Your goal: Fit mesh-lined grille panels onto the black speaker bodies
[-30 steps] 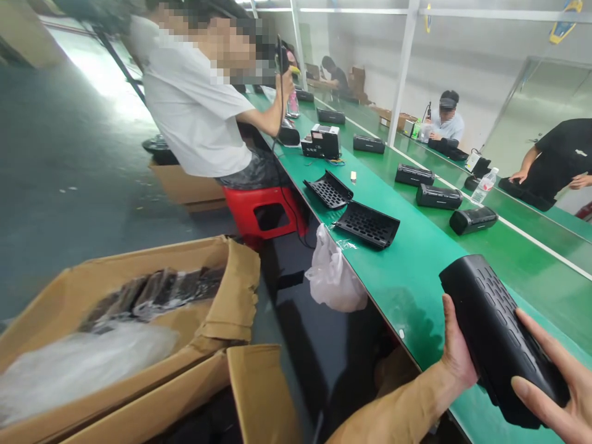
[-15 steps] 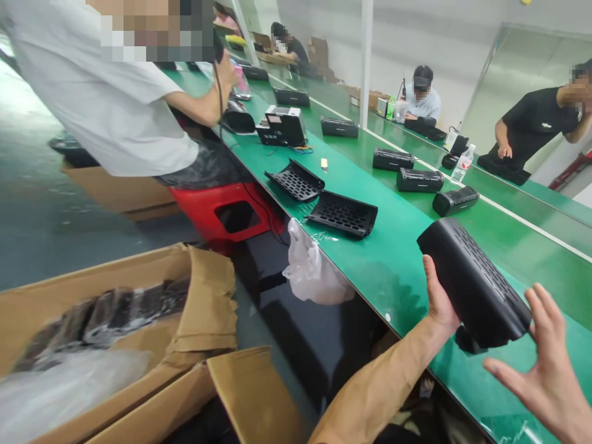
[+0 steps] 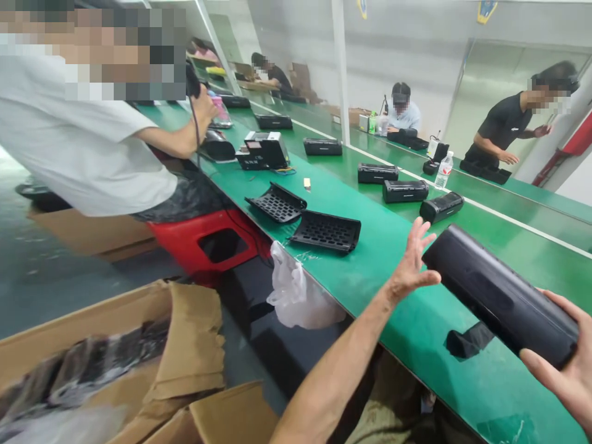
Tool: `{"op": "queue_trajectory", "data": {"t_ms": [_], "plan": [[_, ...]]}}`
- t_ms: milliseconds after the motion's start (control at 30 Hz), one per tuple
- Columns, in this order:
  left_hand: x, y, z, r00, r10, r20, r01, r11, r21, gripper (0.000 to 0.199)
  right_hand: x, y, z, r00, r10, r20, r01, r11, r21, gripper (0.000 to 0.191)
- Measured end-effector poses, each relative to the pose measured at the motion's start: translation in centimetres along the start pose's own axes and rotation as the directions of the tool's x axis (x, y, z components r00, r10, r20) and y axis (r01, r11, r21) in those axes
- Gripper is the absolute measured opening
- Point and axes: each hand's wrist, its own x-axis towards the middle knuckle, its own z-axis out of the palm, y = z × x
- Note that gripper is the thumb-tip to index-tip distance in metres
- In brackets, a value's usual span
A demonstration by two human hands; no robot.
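A long black casing (image 3: 502,296) is held tilted above the green bench at the right, its smooth side showing. My right hand (image 3: 562,357) grips its lower right end, thumb below and fingers behind. Beside the upper left end is my left hand (image 3: 414,262), fingers spread, holding nothing. Below the casing a small black piece (image 3: 469,340) lies on the bench. Two perforated black shells, one (image 3: 327,231) in front and another (image 3: 277,202) behind it, rest farther left on the bench.
Several black units, one of them (image 3: 441,207) nearest, stand along the green bench (image 3: 370,271) beyond a bottle (image 3: 444,171). A white plastic bag (image 3: 296,296) hangs at the bench edge. Open cardboard box (image 3: 192,333) at lower left; a person (image 3: 87,135) sits at the left.
The casing has turned, hiding its slotted side. My right hand has taken hold of its lower end, and my left hand has let go. The small black piece below now shows more fully.
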Motion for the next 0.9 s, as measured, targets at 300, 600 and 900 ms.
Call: {"op": "queue_trajectory", "data": {"t_ms": [300,600,900], "plan": [[0.1,1.7,0.0,0.969,-0.149,0.194,0.071,0.930,0.361,0.100,-0.1,2.5,-1.0,0.895,0.318,0.313,-0.417,0.845,0.333,0.087],[-3.2,-3.6,2.2,0.978,-0.179,-0.111,0.175,0.984,-0.044,0.123,-3.5,3.1,2.0,0.593,0.542,0.596,-0.732,0.055,0.679,0.056],[-6.8,-6.3,5.2,0.982,-0.154,-0.113,0.143,0.984,-0.104,0.105,-6.0,0.0,6.1,0.627,0.378,0.681,-0.675,-0.173,0.717,0.073]]}}
